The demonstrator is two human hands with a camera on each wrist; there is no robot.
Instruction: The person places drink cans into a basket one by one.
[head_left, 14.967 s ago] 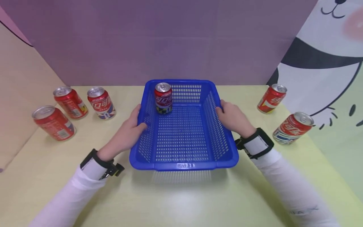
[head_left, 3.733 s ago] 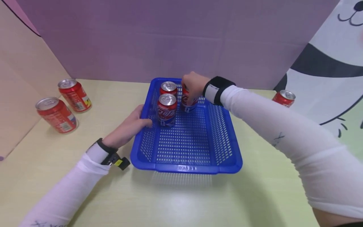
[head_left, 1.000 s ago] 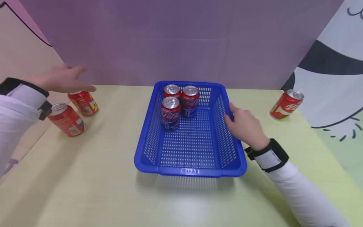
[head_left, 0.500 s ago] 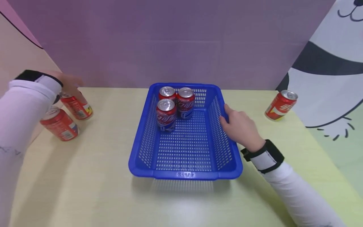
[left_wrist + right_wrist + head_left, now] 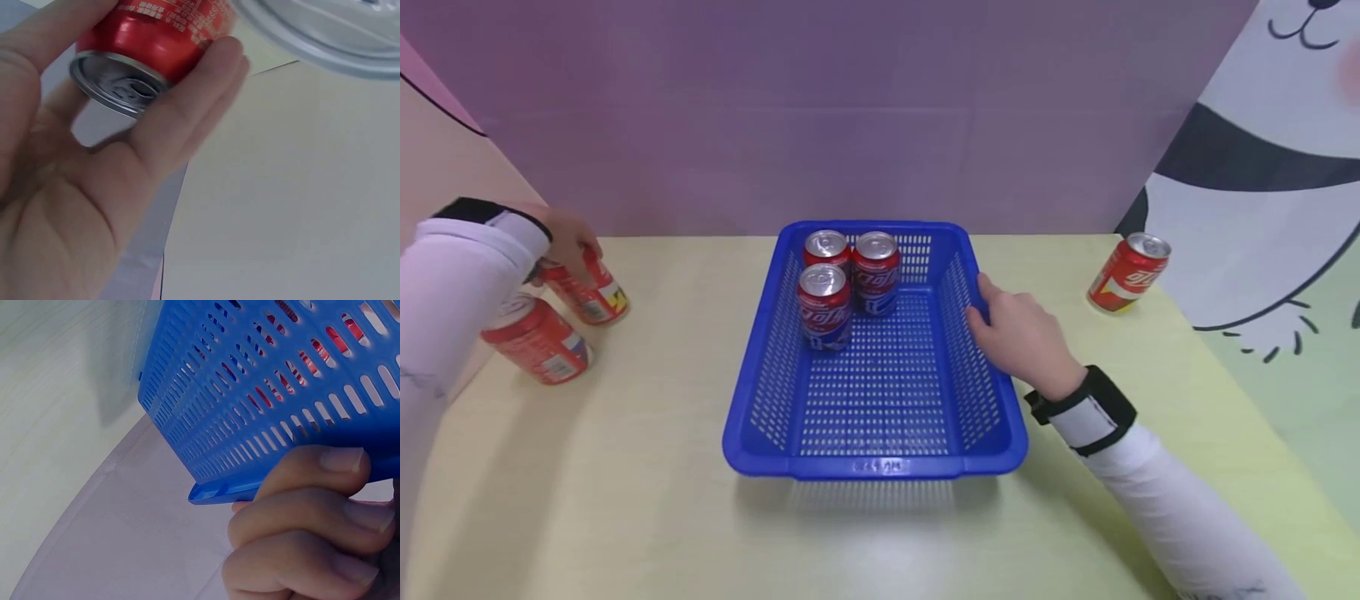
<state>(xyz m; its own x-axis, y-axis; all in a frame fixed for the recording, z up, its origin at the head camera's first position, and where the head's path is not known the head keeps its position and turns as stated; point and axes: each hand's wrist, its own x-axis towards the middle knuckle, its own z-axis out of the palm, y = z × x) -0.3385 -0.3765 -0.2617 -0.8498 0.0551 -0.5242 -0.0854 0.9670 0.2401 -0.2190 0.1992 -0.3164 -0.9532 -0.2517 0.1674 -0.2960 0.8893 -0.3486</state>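
At the table's left side my left hand (image 5: 568, 237) reaches down from above and grips a red soda can (image 5: 597, 298). The left wrist view has its fingers and thumb on either side of that can (image 5: 153, 34), near the lidded end. A second red can (image 5: 546, 348) stands just in front of it. My right hand (image 5: 1024, 340) holds the right rim of a blue plastic basket (image 5: 880, 468), thumb on the inner side. In the right wrist view, curled fingers (image 5: 306, 512) grip the basket's edge. Three red cans stand grouped in the basket's back left, one being the front can (image 5: 825, 310).
Another red can (image 5: 1129, 273) stands on the table (image 5: 647, 467) at the back right. A purple backdrop (image 5: 880, 117) rises behind the table's far edge, with a pale side panel (image 5: 445, 179) close by the left-hand cans.
The basket's cans went from one to three, taken from the table's left and right. My right hand returned to the rim; my left hand left it, then lowered onto a left-hand can.
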